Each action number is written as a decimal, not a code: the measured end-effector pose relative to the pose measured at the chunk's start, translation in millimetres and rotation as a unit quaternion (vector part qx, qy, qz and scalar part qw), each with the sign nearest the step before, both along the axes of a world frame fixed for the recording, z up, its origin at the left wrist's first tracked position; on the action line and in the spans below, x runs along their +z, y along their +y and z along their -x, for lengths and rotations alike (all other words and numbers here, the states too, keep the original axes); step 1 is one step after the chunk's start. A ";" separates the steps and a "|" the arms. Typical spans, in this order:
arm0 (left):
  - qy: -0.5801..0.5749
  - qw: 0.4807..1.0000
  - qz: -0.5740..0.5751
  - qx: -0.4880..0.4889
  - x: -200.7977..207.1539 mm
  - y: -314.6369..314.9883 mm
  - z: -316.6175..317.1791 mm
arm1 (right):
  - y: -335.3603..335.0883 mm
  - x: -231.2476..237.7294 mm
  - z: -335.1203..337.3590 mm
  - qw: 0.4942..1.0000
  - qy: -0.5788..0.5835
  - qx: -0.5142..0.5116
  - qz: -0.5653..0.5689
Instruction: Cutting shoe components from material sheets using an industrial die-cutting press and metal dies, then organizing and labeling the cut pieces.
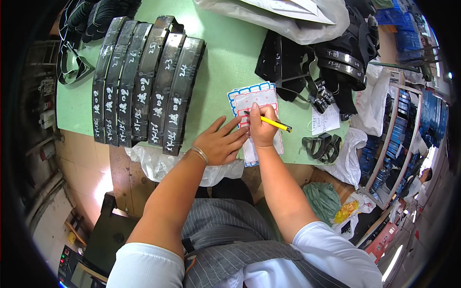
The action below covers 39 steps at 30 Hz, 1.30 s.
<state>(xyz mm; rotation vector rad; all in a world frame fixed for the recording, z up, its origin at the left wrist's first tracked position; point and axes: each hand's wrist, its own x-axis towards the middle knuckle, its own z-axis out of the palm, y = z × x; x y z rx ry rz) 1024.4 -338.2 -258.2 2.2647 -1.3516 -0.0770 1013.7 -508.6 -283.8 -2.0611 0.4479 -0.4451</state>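
Note:
My right hand (pixel 263 127) is closed around a yellow marker pen (pixel 276 123) with a dark end. The pen's tip rests at a sheet of labels (pixel 246 97) with red-framed boxes. Beneath that sheet, a blue-framed label sheet (pixel 263 87) sticks out at the edges. My left hand (pixel 224 142) lies flat with fingers spread, its fingertips touching the left side of the label sheet. Left of it, several curved black metal strips (pixel 154 86) with white handwriting stand side by side on the green table (pixel 218 62).
Black strap-like pieces (pixel 283 62) and a white plastic bag (pixel 307 24) cover the table's far right. Black bands (pixel 322 147) lie near its right front corner, beside a handwritten paper (pixel 326 120). A rack (pixel 391 144) of blue items stands to the right. Clear plastic (pixel 158 163) hangs at the front edge.

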 end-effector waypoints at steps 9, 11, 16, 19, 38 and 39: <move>0.000 1.000 0.000 0.001 -1.6 1.3 0.9 | 0.5 -1.3 0.5 1.000 -0.002 0.001 0.005; 0.000 1.000 -0.001 0.000 -1.2 1.4 0.7 | 0.8 -0.5 0.4 1.000 -0.012 0.001 0.007; -0.006 1.000 0.001 -0.002 -1.2 1.2 0.1 | 0.4 0.3 -0.1 1.000 -0.010 0.005 0.012; -0.007 1.000 0.001 -0.002 -1.7 1.1 0.3 | 1.5 0.5 -1.0 1.000 -0.011 0.004 0.013; -0.001 1.000 0.002 0.005 -0.6 0.3 0.7 | -0.9 -1.5 -0.9 0.999 -0.020 0.017 0.048; -0.004 1.000 0.003 0.006 -1.1 0.5 0.7 | -0.7 -1.2 -1.2 0.999 -0.019 0.017 0.048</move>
